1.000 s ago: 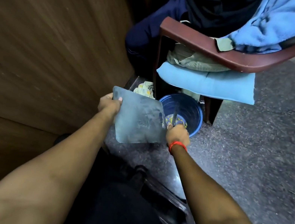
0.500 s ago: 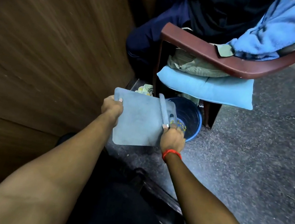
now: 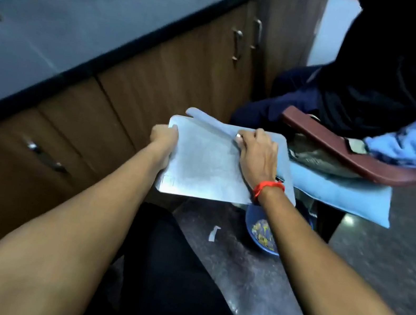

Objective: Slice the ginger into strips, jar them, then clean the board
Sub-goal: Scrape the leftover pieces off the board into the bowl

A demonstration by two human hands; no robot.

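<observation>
left grip (image 3: 164,137) tight on left edge of board (image 3: 199,168), right grip (image 3: 257,156) around knife (image 3: 211,124) atop it

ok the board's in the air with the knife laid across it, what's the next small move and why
Probably carry the board over to the counter and set it down. Its surface looks free of scraps, the blue bin below holds scraps, and the left hand grips the board's edge while the right hand pins the knife flat across it.

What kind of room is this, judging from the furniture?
Probably a home kitchen: a dark countertop over wooden cabinets with metal handles, plus a cutting board and a blue scrap bin.
</observation>
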